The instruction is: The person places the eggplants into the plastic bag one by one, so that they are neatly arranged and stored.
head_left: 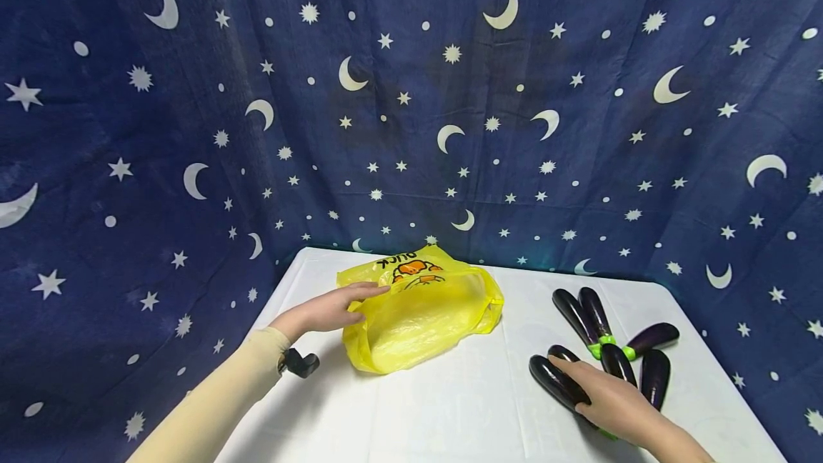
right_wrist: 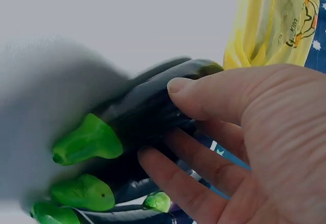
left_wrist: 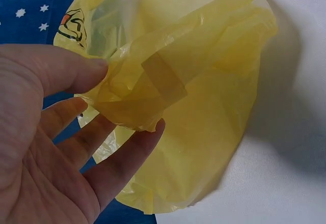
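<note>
A yellow plastic bag (head_left: 418, 320) with an orange duck print lies on its side on the white table, its mouth facing the near side. My left hand (head_left: 334, 308) holds the bag's left rim; in the left wrist view the thumb (left_wrist: 84, 74) lies against the film and fingers are on its other side. My right hand (head_left: 620, 402) is over a group of dark purple eggplants with green caps. It grips the leftmost eggplant (head_left: 556, 381), thumb (right_wrist: 198, 94) on one side. Beside it, another eggplant (head_left: 564, 353) is partly hidden by the hand.
Farther back lie two eggplants (head_left: 574, 316) side by side, with another eggplant (head_left: 652, 336) to their right. More eggplants (head_left: 656, 377) lie beyond the right hand. A dark blue curtain (head_left: 411, 91) with moons and stars stands behind the white table (head_left: 444, 413).
</note>
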`<action>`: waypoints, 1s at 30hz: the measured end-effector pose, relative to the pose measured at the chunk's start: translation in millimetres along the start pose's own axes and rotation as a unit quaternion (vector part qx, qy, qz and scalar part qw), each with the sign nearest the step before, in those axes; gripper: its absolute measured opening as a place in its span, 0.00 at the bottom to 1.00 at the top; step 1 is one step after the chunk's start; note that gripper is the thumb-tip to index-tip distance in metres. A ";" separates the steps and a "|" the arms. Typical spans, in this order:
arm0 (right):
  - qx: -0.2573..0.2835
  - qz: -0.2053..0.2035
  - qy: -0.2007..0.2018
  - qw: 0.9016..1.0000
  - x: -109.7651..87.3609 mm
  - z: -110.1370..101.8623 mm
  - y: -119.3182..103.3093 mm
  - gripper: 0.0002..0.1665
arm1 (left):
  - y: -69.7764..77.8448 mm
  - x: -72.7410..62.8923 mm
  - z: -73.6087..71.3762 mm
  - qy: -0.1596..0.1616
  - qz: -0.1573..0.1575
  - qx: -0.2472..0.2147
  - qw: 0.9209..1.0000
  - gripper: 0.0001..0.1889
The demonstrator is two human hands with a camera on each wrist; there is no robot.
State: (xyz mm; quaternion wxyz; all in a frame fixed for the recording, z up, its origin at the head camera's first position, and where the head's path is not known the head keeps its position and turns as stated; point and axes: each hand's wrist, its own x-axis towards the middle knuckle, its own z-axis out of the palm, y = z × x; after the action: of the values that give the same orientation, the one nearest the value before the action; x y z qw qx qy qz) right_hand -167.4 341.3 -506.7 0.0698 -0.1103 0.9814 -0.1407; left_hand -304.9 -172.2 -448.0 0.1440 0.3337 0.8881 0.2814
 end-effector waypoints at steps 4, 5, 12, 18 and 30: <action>0.003 -0.005 -0.006 1.000 1.8 3.9 -3.9 0.47 | 2.9 1.0 1.0 -0.008 -0.006 0.020 1.000 0.33; 0.004 -0.003 -0.009 1.000 2.5 4.6 -5.1 0.47 | 3.7 1.1 1.5 -0.009 -0.006 0.024 1.000 0.33; 0.035 0.032 -0.040 0.998 11.2 6.3 -14.2 0.48 | 9.1 0.8 5.2 -0.001 -0.020 0.021 1.000 0.36; 0.086 0.067 -0.069 0.992 24.4 12.2 -17.6 0.49 | 11.0 2.5 9.8 0.017 -0.015 0.041 0.999 0.40; 0.179 0.071 -0.116 0.974 37.6 11.0 -27.4 0.49 | 8.5 5.2 10.8 0.009 0.012 0.049 0.999 0.37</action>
State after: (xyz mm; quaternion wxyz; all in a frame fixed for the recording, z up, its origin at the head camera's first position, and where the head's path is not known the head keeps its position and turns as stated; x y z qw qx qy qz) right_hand -196.4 303.9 -513.1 0.2119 -0.0420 0.9308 -0.2949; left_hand -299.6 -159.1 -451.9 0.1160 0.3486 0.8980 0.2420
